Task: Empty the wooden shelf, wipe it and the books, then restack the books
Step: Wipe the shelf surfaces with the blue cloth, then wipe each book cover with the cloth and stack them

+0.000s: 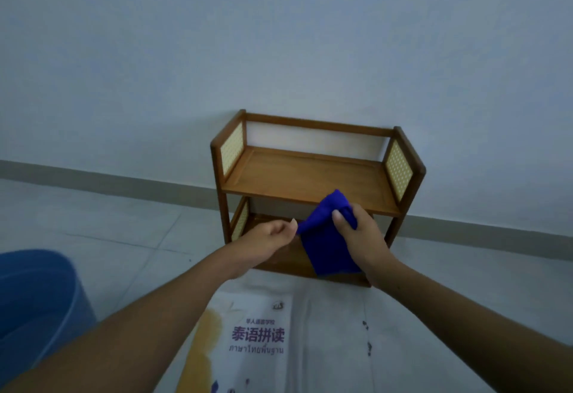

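A small two-tier wooden shelf with woven side panels stands on the floor against the wall; both tiers hold nothing that I can see. In front of it I hold a blue cloth between both hands. My right hand grips its upper part, thumb on top. My left hand pinches a corner at the cloth's left side. White books with printed covers lie flat on the floor in front of the shelf, between my forearms.
A blue rounded object sits at the lower left on the tiled floor. A grey skirting strip runs along the pale wall behind the shelf.
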Available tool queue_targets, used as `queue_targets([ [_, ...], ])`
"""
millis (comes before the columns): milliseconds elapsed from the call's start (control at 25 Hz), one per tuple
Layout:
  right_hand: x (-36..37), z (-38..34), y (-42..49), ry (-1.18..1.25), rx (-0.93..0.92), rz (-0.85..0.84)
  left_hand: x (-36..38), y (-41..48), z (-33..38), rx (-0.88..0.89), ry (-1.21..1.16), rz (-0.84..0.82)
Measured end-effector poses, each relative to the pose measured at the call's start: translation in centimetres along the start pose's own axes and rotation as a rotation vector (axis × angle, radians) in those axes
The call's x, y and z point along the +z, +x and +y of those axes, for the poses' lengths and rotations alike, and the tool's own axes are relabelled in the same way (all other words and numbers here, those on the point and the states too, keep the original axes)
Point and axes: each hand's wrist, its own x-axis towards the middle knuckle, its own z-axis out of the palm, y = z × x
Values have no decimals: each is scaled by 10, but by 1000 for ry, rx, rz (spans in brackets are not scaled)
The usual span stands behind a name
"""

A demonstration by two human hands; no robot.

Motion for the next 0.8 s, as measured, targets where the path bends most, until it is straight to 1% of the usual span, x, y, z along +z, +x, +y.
queue_targets([
  [80,1,-28,-12,77,-6,13,-9,-24,19,71,14,23],
  [160,2,-57,-27,115,-24,-4,-16,-47,39,161,91,104],
  [360,6,-101,-53,200,8,-52,-21,-93,77,340,262,413],
  [440,7,-110,-62,193,27,-71,-25,-108,85,384,299,486],
  [480,8,-111,-68,167,22,-85,-26,-115,87,389,307,507],
  [560,9,-106,-79,21,1,-133,-29,-123,88,359,280,523],
  [680,7,-95,-87,-219,3,-215,-29,-128,92,259,129,461],
  [800,2,-96,-89,-272,15,-226,-24,-130,100,196,58,458],
])
